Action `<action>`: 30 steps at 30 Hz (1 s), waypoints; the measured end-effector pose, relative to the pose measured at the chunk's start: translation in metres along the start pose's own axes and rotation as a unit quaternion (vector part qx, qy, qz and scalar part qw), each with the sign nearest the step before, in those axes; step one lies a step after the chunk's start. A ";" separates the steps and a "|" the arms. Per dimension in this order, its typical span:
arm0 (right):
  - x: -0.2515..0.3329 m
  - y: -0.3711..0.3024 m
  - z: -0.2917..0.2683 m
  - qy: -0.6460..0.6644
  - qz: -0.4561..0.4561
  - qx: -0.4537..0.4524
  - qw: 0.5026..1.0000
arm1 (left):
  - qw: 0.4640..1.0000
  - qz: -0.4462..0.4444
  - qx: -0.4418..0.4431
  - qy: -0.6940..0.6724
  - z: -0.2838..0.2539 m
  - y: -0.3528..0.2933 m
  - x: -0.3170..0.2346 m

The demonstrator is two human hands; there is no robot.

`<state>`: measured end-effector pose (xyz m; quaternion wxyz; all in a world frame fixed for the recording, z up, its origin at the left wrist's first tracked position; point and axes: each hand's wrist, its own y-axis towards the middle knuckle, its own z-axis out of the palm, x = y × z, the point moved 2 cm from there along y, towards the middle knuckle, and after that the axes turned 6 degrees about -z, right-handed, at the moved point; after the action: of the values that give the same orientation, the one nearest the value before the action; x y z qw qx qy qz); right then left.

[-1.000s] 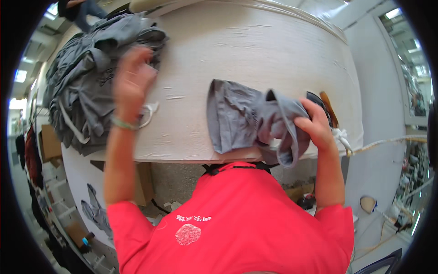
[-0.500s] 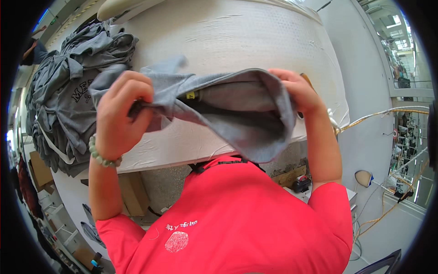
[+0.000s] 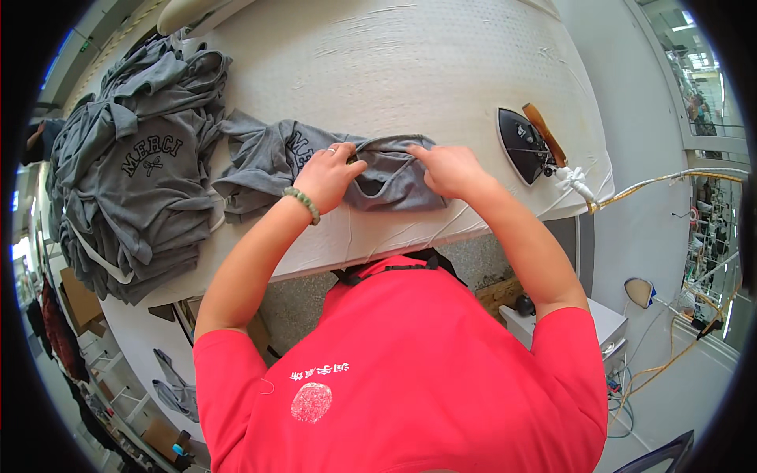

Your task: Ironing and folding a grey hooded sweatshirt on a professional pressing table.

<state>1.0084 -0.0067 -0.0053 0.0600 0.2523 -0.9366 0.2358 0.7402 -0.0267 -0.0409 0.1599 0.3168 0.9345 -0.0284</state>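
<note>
A grey sweatshirt (image 3: 264, 158) with dark lettering on its front lies across the white padded table, its hood-like end spread to the right. My left hand (image 3: 327, 175), a beaded bracelet on its wrist, is closed on the fabric by the neck opening. At the far right end of the cloth, my right hand (image 3: 451, 170) pinches the edge of the hood-like part. Between the two hands the opening gapes a little, and its inside is dark. The fingertips of both hands are partly hidden.
Left of the sweatshirt rises a heap of similar grey sweatshirts (image 3: 154, 205). An iron (image 3: 519, 143) with a brown handle rests beyond my right hand, its wrapped cable (image 3: 631, 191) running off right. The padded table (image 3: 410, 67) has its near edge before my body.
The sweatshirt, held up and stretched wide before, now lies lowered on the table. Both hands came down and closer together, my left one moving right. The iron is now uncovered.
</note>
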 end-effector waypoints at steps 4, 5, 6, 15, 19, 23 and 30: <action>-0.042 -0.001 0.012 -0.116 -0.009 0.104 0.988 | 0.994 -0.043 0.090 0.048 0.013 0.006 0.017; -0.040 -0.010 -0.005 -0.106 -0.008 0.116 0.988 | 0.994 -0.047 0.087 0.047 0.013 0.003 0.020; -0.036 -0.023 -0.023 -0.095 -0.004 0.126 0.987 | 0.995 -0.042 0.079 0.053 0.011 0.001 0.022; -0.010 -0.084 -0.061 0.005 -0.138 -0.031 0.990 | 0.993 -0.033 0.114 0.016 -0.039 0.000 0.013; 0.004 -0.129 -0.142 -0.061 -0.181 -0.116 0.975 | 0.999 0.004 0.040 0.000 -0.130 -0.020 -0.005; 0.003 -0.169 -0.219 -0.041 -0.128 -0.231 0.964 | 0.998 -0.033 -0.041 0.024 -0.228 -0.044 -0.032; 0.037 -0.215 -0.255 0.023 -0.216 -0.317 0.923 | 0.975 -0.009 -0.208 -0.081 -0.228 -0.064 -0.039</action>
<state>1.0822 -0.0661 0.3166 0.2080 0.4110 -0.8834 -0.0864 0.6663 -0.0652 0.1846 0.2971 0.2651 0.9066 0.1398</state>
